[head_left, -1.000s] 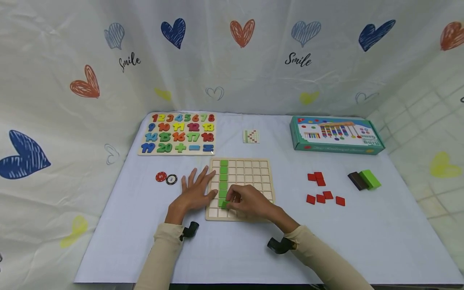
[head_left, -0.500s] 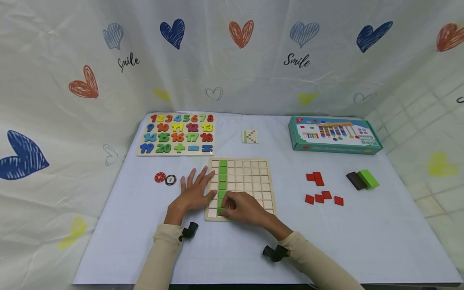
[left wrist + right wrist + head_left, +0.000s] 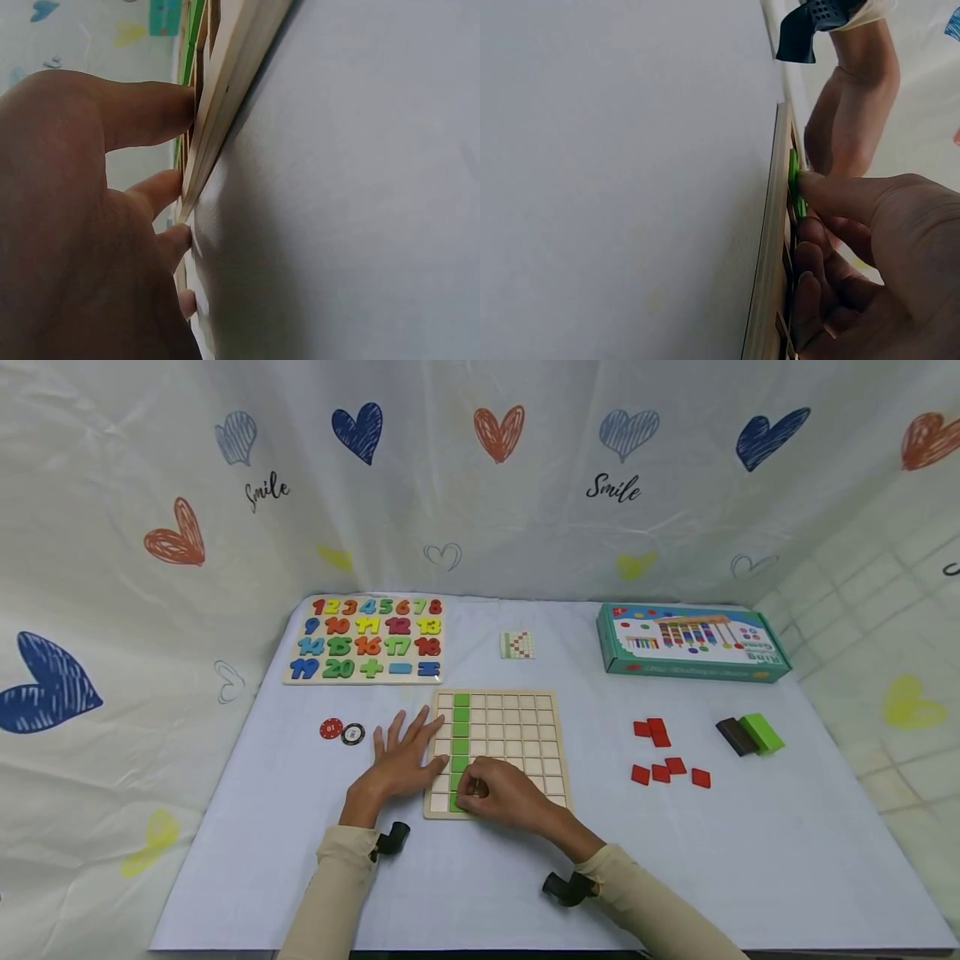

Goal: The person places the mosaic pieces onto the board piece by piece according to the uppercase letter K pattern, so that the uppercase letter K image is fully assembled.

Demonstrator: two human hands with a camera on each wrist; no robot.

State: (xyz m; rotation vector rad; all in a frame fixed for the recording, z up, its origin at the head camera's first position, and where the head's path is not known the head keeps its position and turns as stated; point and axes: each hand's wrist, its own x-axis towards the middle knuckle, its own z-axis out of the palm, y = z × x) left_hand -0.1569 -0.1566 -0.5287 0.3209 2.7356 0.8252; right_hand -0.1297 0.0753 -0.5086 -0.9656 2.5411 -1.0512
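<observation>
Right hand [image 3: 501,793] pinches a green tile [image 3: 456,802] at the board's [image 3: 551,727] near edge, hiding most of it. Left hand [image 3: 401,758], fingers spread, presses the board's side.

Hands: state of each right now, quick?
Left hand: open, fingers spread flat against the wooden grid board.
Right hand: fingers curled, pinching a green tile at the board's near edge.
</observation>
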